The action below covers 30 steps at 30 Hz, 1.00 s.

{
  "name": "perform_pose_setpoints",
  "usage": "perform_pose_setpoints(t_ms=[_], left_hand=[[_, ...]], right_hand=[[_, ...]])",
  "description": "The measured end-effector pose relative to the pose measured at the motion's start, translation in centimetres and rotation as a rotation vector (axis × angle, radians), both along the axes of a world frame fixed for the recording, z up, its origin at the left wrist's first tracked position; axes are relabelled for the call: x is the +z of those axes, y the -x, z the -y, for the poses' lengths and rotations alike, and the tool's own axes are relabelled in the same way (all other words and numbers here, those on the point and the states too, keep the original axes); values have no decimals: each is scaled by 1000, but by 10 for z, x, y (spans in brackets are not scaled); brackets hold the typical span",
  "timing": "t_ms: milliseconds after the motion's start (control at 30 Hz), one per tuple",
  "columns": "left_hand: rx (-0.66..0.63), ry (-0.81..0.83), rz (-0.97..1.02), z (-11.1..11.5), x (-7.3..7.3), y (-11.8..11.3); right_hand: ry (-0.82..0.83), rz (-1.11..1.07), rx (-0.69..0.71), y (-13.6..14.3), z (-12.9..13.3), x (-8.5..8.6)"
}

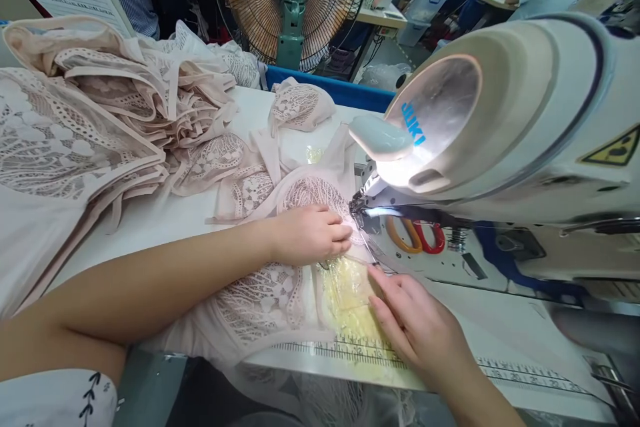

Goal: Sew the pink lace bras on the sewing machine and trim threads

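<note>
Pale-pink lace fabric (315, 188) at the sewing needle area, both hands (310, 233) close; I cannot confirm either grip.
Right hand (415, 320): fingers narrowly spaced, fingertip contact unclear. Left: curled over lace, palm hidden. Rounded cream JUKI machine head (480, 100) obscures the orange-and-red-handled scissors' (417, 238) blades; green-hubbed wire-caged fan (293, 33) cropped above.

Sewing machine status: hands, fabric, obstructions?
Left hand on lace fabric. Right hand near its edge. Fabric at presser foot. Scissors nearby, apart from both hands.

Head camera, one: worn at the near side of the white table (170, 220), facing forward and down; left hand (313, 235) and right hand (417, 323) close, fan (293, 7) farther.
</note>
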<state>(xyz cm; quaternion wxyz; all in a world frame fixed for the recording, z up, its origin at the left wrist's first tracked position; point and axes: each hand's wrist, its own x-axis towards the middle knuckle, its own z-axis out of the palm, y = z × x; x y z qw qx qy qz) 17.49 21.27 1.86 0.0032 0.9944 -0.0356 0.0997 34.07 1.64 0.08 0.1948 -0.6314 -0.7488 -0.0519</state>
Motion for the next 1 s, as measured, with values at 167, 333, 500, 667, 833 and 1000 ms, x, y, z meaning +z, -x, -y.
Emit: perform_pose_setpoints(t_ms=[167, 333, 500, 667, 833, 1000], left_hand=[[-68, -160, -46, -4, 1, -2], [-56, -180, -38, -5, 0, -1], [-57, -164, -37, -6, 1, -1], [-39, -117, -25, -7, 2, -1], [-36, -131, -9, -8, 4, -1], [-76, -113, 2, -8, 7, -1]], right_hand=[[-14, -79, 57, -1, 3, 4], [-5, -89, 65, -2, 7, 3], [8, -33, 34, 0, 1, 4], [25, -20, 18, 0, -2, 6], [46, -94, 25, -3, 6, 2], [66, -129, 7, -4, 10, -3]])
